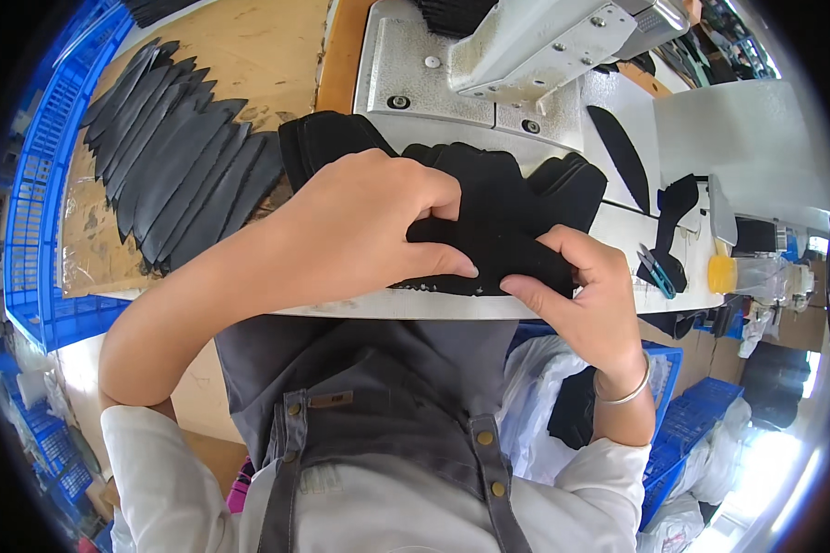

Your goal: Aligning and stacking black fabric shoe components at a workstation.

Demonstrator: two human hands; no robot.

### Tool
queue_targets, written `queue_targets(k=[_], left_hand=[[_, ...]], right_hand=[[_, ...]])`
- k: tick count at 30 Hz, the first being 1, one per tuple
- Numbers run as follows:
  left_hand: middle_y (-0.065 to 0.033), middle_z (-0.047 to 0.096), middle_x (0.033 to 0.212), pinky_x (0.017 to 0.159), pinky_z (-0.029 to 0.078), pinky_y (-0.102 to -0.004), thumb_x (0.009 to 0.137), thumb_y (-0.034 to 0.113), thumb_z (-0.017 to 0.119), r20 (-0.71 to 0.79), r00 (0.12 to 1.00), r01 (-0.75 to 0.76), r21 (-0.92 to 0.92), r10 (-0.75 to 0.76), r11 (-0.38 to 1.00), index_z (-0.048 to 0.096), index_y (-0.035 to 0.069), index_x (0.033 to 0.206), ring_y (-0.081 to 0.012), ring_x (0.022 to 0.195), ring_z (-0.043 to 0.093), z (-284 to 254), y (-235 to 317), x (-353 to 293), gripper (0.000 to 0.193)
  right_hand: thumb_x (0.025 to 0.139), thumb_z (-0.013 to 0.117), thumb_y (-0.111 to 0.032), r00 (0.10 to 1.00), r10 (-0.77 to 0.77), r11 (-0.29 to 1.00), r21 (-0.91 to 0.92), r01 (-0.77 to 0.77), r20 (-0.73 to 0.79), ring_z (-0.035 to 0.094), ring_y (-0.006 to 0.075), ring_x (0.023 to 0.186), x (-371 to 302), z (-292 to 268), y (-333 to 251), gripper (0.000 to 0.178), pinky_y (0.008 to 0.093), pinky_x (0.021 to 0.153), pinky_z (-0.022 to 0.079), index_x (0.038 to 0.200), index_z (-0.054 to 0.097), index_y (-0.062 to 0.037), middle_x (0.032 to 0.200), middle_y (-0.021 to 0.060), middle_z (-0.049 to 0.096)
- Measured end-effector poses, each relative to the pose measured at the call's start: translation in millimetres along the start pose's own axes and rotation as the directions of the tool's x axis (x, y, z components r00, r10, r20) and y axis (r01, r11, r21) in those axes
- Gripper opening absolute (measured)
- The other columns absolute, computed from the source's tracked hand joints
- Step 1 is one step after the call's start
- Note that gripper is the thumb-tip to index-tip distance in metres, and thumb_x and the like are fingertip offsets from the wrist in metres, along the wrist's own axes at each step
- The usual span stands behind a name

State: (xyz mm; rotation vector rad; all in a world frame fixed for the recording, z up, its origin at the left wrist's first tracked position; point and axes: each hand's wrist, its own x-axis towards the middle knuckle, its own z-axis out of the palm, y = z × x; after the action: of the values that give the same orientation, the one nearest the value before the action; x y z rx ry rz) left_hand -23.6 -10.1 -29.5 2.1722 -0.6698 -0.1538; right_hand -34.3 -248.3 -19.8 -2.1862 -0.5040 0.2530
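Note:
Several black fabric pieces (475, 180) lie overlapped at the front edge of the white machine table, their far edges curved and scalloped. My left hand (378, 221) comes over them from the left, its fingers curled and its thumb resting on the near edge of the black cloth. Opposite it, my right hand (586, 286) pinches the near right corner of the same cloth between thumb and fingers. Under the hands, the cloth's lower layers are hidden. Right of the cloth lie teal thread snips (657, 274) on a black cut piece (678, 198).
A white sewing machine (535, 46) stands just beyond the cloth. Fanned dark grey leaf-shaped pieces (180, 152) cover a tan board (249, 55) at left, bordered by a blue crate (41, 203). A long black piece (618, 152) and a yellow-capped bottle (724, 274) are at right.

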Motion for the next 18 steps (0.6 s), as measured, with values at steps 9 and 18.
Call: queue_targets(k=[9,18], left_hand=[[-0.0105,0.041,0.052,0.047,0.031,-0.0337,0.073,0.026,0.079,-0.020,0.999,-0.028,0.084,0.029,0.996,0.055,0.002,0.074,-0.0259,0.046,0.038,1.3,0.1,0.6,0.034],[-0.0107,0.044,0.053,0.047,0.032,-0.0346,0.072,0.026,0.079,-0.031,0.997,-0.060,0.116,0.064,0.992,0.055,0.002,0.075,-0.0274,0.047,0.043,3.7,-1.6,0.2,0.033]], right_hand=[[0.069,0.079,-0.006,0.999,-0.046,0.996,-0.078,0.046,0.009,0.051,0.0163,0.058,2.1,0.7,3.7,0.025,0.0256,0.053,0.041,0.083,0.059,0.0009,0.068,0.0081,0.056],[0.069,0.079,-0.009,0.998,-0.047,0.989,-0.137,0.053,0.041,0.055,0.0278,0.059,2.1,-2.6,-0.7,0.026,0.0304,0.054,0.043,0.083,0.059,0.0005,0.070,0.0130,0.058]])
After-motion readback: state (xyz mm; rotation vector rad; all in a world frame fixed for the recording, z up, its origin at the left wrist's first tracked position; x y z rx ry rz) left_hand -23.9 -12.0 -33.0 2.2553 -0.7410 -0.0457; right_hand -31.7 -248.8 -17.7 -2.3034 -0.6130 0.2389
